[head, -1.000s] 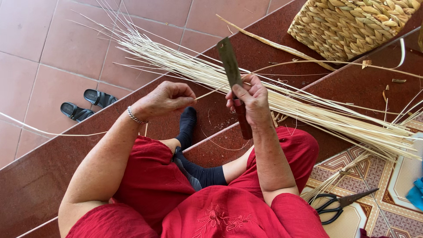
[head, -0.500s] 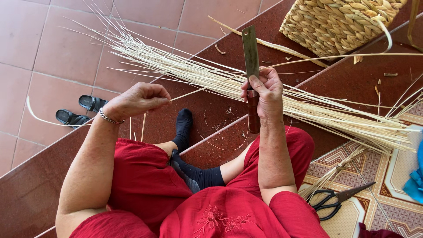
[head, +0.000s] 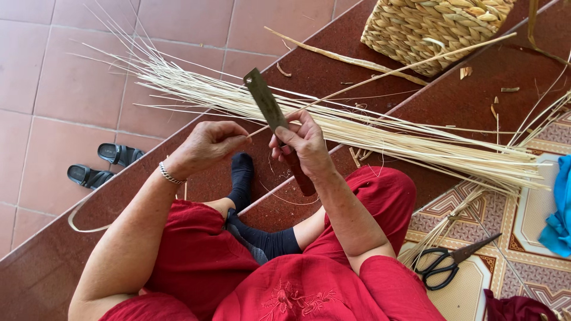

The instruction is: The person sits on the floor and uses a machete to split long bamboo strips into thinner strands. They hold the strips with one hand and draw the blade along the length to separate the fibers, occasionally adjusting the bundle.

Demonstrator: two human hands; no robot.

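The bundle of pale reed strips (head: 357,128) is lying across the dark red steps, running from the upper left of the frame to the right edge, fanning out loose at the left end. A woven basket (head: 437,27) is sitting at the upper centre-right, beyond the bundle. The person, dressed in red and wearing dark socks, is sitting at the lower centre. The right hand (head: 303,145) is gripping a flat-bladed knife (head: 267,110) by its dark handle, fingers closed around it, blade tilting up toward the upper left, over the bundle. The left hand (head: 208,145), at centre-left, is pinching one thin strip (head: 380,74) between closed fingers; the strip is running up to the right, meeting the blade just beside the right hand. Black sandals (head: 104,163) are lying at the left on the tiled floor. Black scissors (head: 449,264) are lying at the lower right on patterned tiles.
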